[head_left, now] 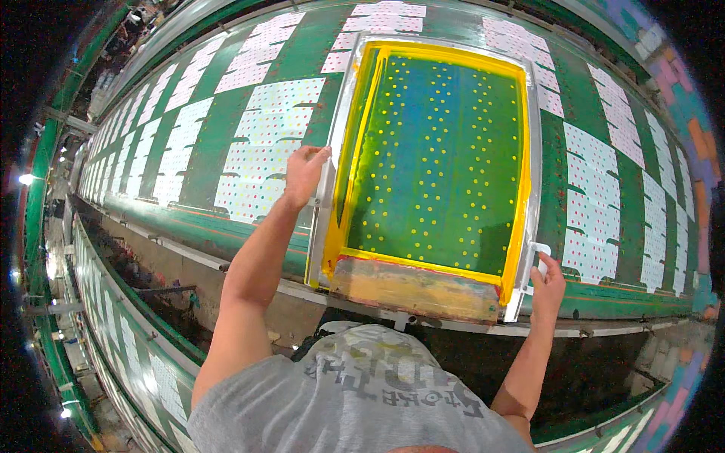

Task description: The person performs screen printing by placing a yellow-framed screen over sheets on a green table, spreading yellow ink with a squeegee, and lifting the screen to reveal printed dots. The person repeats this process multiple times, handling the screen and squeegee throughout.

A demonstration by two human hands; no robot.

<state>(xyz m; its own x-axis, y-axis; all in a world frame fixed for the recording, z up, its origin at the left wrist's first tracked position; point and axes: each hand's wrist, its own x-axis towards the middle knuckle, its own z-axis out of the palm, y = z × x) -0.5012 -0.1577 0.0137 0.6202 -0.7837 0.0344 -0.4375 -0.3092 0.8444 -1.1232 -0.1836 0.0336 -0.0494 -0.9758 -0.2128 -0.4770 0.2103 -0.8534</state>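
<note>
In front of me lies a screen printing frame with a pale metal rim. Its green mesh carries rows of small yellow dots and is bordered by yellow ink or tape. Along the near end runs a worn, tan-stained strip. My left hand is closed at the frame's left rim, fingertips pinching its edge. Lower on the right, my right hand has its fingers bent round a white handle-like bracket at the frame's near right corner. The frame sits over the long green printing table.
White cut fabric panels with coloured dots lie in rows along the green table, both left and right of the frame. A rail follows its near edge. Another table with panels stands at lower left, beyond a dark gap.
</note>
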